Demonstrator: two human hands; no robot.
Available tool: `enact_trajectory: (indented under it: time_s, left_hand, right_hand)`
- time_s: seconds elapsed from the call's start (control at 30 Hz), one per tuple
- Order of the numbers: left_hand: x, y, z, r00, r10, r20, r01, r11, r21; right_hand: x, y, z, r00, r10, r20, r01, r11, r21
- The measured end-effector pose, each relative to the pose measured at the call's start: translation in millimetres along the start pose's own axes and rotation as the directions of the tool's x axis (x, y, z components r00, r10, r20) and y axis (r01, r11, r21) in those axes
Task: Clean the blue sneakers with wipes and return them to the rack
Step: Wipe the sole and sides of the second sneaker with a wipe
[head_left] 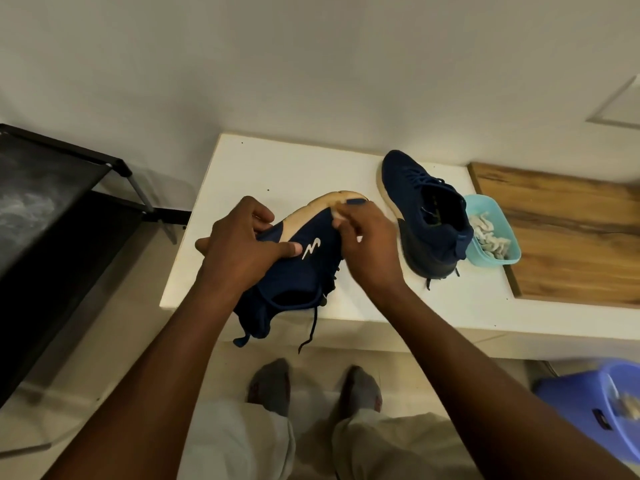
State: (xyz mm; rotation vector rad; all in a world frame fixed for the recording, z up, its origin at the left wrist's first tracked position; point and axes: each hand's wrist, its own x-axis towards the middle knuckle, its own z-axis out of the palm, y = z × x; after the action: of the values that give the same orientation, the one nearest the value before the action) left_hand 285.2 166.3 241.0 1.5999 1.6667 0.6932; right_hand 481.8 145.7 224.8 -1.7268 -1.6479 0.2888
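Both forearms reach in from the bottom edge. Left hand (239,244) grips the held sneaker (301,268) round its heel end, sole turned away, laces hanging over the worktop (242,161) edge. Right hand (367,244) pinches a pale wipe (341,219) (blurred) against the sole near the toe. Second sneaker (429,209) stands on the worktop, touching a teal tub (512,251) of crumpled wipes. Black rack (52,202) far left.

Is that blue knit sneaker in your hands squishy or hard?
On the dark blue knit sneaker, the cloth top creases under the left hand, so likely floppy. Its thick pale sole holds its curve, so probably stiffer.
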Motion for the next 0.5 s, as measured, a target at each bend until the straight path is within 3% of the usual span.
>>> enact_trajectory:
  time_s: [0.13,0.33,0.4,0.5]
  left_hand:
    - [5.7,0.6,-1.8,1.000,-0.019,0.002,0.019,1.000,-0.015]
    - [10.8,4.3,-4.1,0.989,-0.125,0.073,0.131,0.988,-0.084]
    - [13.5,4.5,-4.9,0.983,-0.158,0.094,0.167,0.980,-0.106]
    - [21.1,-0.6,-9.5,0.982,-0.176,0.073,0.184,0.973,-0.139]
  right_hand:
    - [3.6,-1.8,-3.9,0.988,-0.128,0.082,0.131,0.991,-0.026]
    - [1.1,21.9,-9.8,0.990,0.134,-0.037,-0.132,0.990,0.040]
    - [-8.7,10.3,-8.2,0.998,0.069,0.000,-0.069,0.997,0.027]
    - [-18.8,-17.8,-5.5,0.967,-0.156,0.204,0.164,0.986,-0.023]
